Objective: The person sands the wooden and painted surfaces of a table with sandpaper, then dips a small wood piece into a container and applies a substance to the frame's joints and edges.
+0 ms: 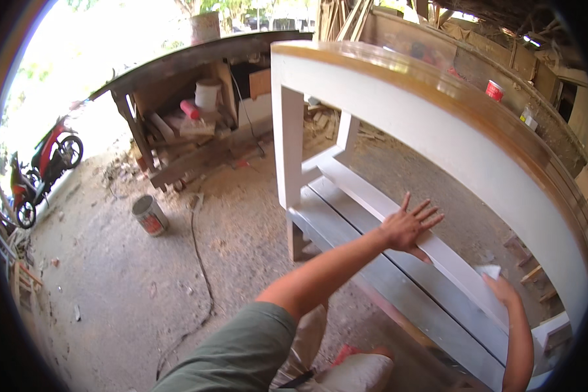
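A white-painted table (287, 144) with a glossy brown wooden top stands to my right. A white rail (460, 264) runs lengthwise low between its legs. My left hand (408, 228) lies open on this rail, fingers spread and stretched out. Farther along it, toward the near right end, my right hand (502, 289) is closed on a small white sheet (487, 269) against the rail. Whether the sheet is paper, cloth or sandpaper I cannot make out. Beneath the rail are grey boards (398, 281) with a dark gap between them.
A paint can (150, 215) stands on the dusty floor to the left, near a dark cable (206, 281). Behind it is a cluttered workbench (196, 147) with a white bucket (208, 95). A red motorbike (49, 153) is parked at the far left. A red cup (494, 90) sits beyond the tabletop.
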